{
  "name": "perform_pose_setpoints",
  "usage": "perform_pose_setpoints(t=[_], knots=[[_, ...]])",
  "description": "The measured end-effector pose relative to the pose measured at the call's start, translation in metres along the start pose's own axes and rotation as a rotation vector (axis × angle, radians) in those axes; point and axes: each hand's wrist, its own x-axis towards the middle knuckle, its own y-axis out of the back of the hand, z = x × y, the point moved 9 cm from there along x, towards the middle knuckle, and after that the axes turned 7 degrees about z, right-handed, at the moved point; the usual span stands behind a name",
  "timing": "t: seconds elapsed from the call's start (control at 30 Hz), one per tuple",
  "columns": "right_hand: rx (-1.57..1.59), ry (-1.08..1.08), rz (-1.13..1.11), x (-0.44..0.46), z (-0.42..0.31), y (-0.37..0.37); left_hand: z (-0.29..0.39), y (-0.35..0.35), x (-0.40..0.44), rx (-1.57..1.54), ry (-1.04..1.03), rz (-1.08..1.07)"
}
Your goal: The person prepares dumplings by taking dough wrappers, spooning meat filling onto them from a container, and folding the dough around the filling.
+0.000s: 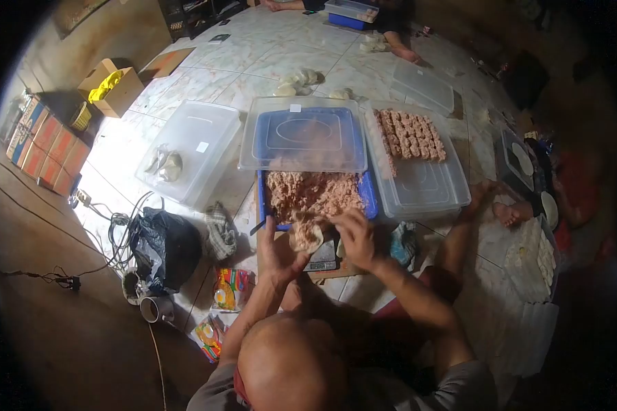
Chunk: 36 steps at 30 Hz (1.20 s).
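Observation:
My left hand point(279, 255) holds a round, pale dough wrapper with pink minced meat point(306, 235) on it. My right hand point(358, 238) is just to the right, fingers bent and drawn together near the meat; whether they hold a small tool is too unclear to make out. Right behind both hands stands a blue tub point(371, 198) of minced meat, partly covered by a clear lid point(301, 161). Below the wrapper, a kitchen scale point(323, 257) is partly hidden by the hands.
On the right, a clear lidded box point(428, 188) carries rows of meat portions point(410, 135). A clear box point(209, 147) with wrappers stands left. Near my left arm are a black plastic bag point(163, 246), a cloth point(219, 231), a mug point(156, 309) and noodle packets point(230, 289). Another person's foot point(513, 214) is at right.

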Motion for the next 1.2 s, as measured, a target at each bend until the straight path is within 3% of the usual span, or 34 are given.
perform_pose_setpoints(t=[0.03, 0.13, 0.23, 0.3, 0.37, 0.43, 0.57, 0.6, 0.63, 0.7, 0.83, 0.93, 1.03, 1.07, 1.17, 1.2], knots=[[-0.183, 0.053, -0.097, -0.020, -0.001, -0.008, -0.004, -0.011, 0.002, 0.004, 0.007, -0.001], [-0.428, 0.260, -0.008, -0.043, -0.016, 0.005, 0.001, -0.036, 0.013, 0.000, -0.117, 0.090], [-0.308, 0.115, -0.041, -0.044, -0.016, 0.023, 0.012, -0.046, 0.007, -0.087, -0.198, -0.007], [-0.150, -0.089, 0.023, -0.034, -0.014, 0.047, 0.021, -0.058, -0.002, 0.059, -0.368, -0.006], [-0.085, -0.189, 0.105, -0.025, -0.026, 0.051, 0.012, -0.054, 0.005, 0.106, -0.347, -0.034], [-0.327, -0.122, -0.110, -0.026, -0.030, 0.028, -0.006, -0.060, 0.008, 0.109, -0.330, -0.034], [-0.201, -0.351, -0.144, -0.022, -0.039, 0.032, 0.004, -0.046, 0.015, 0.042, -0.361, 0.028], [-0.174, -0.325, -0.019, -0.018, -0.046, 0.034, -0.004, -0.056, 0.008, 0.089, -0.327, 0.060], [-0.213, -0.237, -0.031, -0.017, -0.055, 0.028, -0.012, -0.059, 0.009, 0.087, -0.289, 0.034], [-0.195, -0.303, -0.151, -0.031, -0.046, 0.002, -0.018, -0.057, 0.013, 0.109, -0.269, 0.036], [-0.229, -0.354, -0.368, -0.032, -0.043, 0.016, -0.010, -0.040, 0.013, 0.022, -0.191, -0.025], [-0.198, -0.176, -0.445, -0.025, -0.033, 0.004, -0.011, -0.042, 0.018, -0.065, -0.065, 0.013], [-0.238, -0.149, -0.330, -0.007, -0.030, 0.019, 0.000, -0.037, 0.015, 0.083, -0.193, 0.086], [-0.237, -0.136, -0.252, -0.005, -0.032, 0.023, -0.012, -0.046, 0.014, 0.028, -0.066, -0.027], [-0.280, -0.105, -0.372, -0.008, -0.022, 0.016, -0.016, -0.055, 0.013, -0.014, -0.032, -0.064], [-0.337, -0.137, -0.422, -0.005, -0.021, 0.016, -0.008, -0.050, 0.015, 0.103, -0.168, 0.039]])
